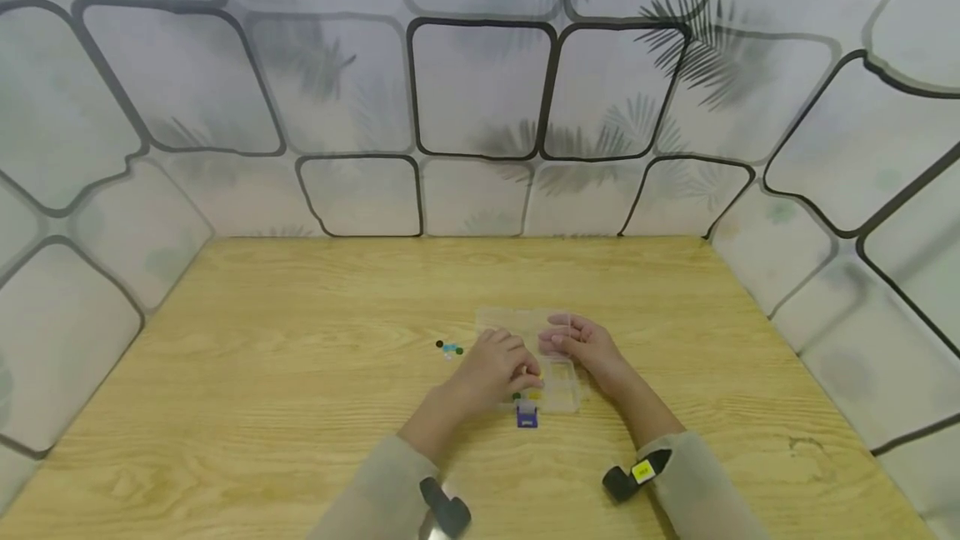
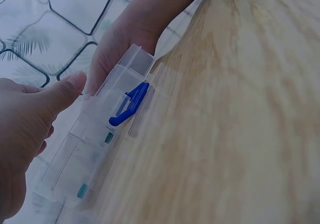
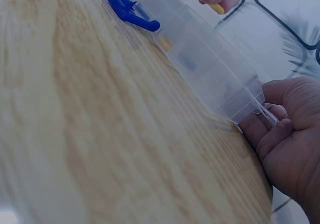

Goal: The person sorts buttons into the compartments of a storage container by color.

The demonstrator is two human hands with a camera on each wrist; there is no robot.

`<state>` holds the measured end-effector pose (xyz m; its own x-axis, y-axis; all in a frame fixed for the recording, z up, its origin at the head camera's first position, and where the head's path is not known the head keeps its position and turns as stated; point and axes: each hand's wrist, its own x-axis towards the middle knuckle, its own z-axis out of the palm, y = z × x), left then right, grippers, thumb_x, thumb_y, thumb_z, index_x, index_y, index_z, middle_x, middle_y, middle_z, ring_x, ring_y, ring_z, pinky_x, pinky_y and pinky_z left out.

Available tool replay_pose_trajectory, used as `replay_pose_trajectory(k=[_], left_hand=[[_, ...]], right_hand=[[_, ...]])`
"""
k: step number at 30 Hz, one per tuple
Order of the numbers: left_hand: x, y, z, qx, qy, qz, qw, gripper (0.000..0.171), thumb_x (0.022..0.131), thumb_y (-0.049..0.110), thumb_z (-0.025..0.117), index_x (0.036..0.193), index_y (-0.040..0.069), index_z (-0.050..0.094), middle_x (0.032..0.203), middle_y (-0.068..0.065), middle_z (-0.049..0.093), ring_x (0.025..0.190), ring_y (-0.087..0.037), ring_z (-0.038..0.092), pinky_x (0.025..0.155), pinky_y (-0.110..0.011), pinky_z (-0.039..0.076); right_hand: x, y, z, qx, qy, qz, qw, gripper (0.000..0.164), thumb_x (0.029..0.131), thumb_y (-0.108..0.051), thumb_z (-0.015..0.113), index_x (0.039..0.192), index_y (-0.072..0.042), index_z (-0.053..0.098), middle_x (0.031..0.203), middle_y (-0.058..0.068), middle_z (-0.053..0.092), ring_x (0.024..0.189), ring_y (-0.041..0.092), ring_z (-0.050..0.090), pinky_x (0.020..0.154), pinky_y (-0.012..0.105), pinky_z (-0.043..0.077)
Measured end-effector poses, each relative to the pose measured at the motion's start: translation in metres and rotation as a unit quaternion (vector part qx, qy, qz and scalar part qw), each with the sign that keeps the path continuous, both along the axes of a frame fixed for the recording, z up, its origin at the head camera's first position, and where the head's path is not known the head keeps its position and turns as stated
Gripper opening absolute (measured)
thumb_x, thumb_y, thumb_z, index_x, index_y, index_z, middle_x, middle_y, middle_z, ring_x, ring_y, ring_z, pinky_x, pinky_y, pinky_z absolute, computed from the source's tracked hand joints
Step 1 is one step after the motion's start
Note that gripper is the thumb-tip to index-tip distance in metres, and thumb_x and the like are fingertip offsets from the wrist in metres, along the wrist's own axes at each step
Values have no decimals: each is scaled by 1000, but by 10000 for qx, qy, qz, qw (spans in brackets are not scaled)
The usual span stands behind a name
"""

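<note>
A clear plastic compartment box (image 1: 564, 382) lies on the table with its clear lid (image 1: 517, 320) laid open on the far side. Its blue latch (image 2: 131, 103) faces the person. Over the box, the left hand (image 1: 491, 369) pinches a small yellow piece (image 3: 217, 8) between thumb and fingertips. The right hand (image 1: 596, 354) holds the box at its right end, near the hinge side, with fingers behind the clear plastic (image 3: 257, 96). Inside the compartments lie a yellow piece (image 3: 165, 43) and teal-green pieces (image 2: 82, 190).
Left of the box, several small round pieces (image 1: 450, 348) in black, blue and green lie on the wooden table (image 1: 300, 407). A patterned curtain-like backdrop (image 1: 480, 90) stands behind the table and along both sides.
</note>
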<state>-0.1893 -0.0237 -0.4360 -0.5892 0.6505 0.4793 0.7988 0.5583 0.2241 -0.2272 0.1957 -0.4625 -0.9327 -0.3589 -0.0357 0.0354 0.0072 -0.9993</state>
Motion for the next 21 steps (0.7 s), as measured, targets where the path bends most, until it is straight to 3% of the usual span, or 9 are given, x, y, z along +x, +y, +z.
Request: replay_pose_trajectory(k=[10,16,21], left_hand=[[-1,-9,2,470,82,-18,9989,16,80,31,73,88,17,68,75,8,57,75,-9,44,75,-26,37],[-6,-26,-2,851,129,204,9961,17,77,28,75,87,15,67,71,8,51,72,-8,41,74,-26,38],[-11,-48,-8,1095,248,348,9931,17,76,23,76,86,13,67,72,5,54,71,-9,42,71,-27,38]], right_hand=[[0,0,2,52,-57,-42,10000,48,95,-7,56,134,11,36,105,5,68,92,10,67,84,24,51],[0,1,3,103,-40,-41,9999,48,95,-8,56,134,11,36,106,5,68,93,9,67,84,22,51],[1,0,3,182,-37,-65,9998,47,95,-7,57,134,10,38,109,10,67,92,9,67,84,21,50]])
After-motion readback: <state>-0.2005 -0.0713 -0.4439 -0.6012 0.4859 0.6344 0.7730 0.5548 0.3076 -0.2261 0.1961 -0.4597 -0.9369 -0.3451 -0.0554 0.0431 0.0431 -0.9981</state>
